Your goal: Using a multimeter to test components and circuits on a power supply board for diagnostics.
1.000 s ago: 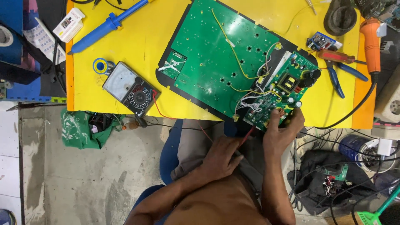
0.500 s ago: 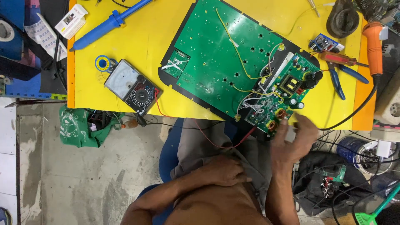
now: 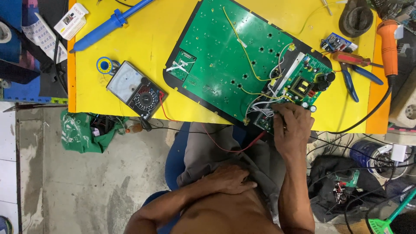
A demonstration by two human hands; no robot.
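Observation:
A large green circuit board (image 3: 229,56) lies tilted on the yellow table (image 3: 143,39), with a smaller power board (image 3: 303,84) at its near right corner. My right hand (image 3: 292,130) rests on that corner, fingers closed around a thin test probe whose red lead (image 3: 225,145) sags across my lap toward the analog multimeter (image 3: 136,89). My left hand (image 3: 229,177) lies flat on my grey shorts against my belly and holds nothing.
A blue desoldering pump (image 3: 108,21), a solder spool (image 3: 105,66), blue-handled pliers (image 3: 349,80), a red-handled tool (image 3: 349,57) and an orange soldering iron (image 3: 388,43) lie on the table. A green cloth (image 3: 80,132) and tangled cables (image 3: 346,182) are on the floor.
My left hand has dropped from the board's near edge to my lap. My right hand stayed at the board's near right corner, shifting slightly up onto it.

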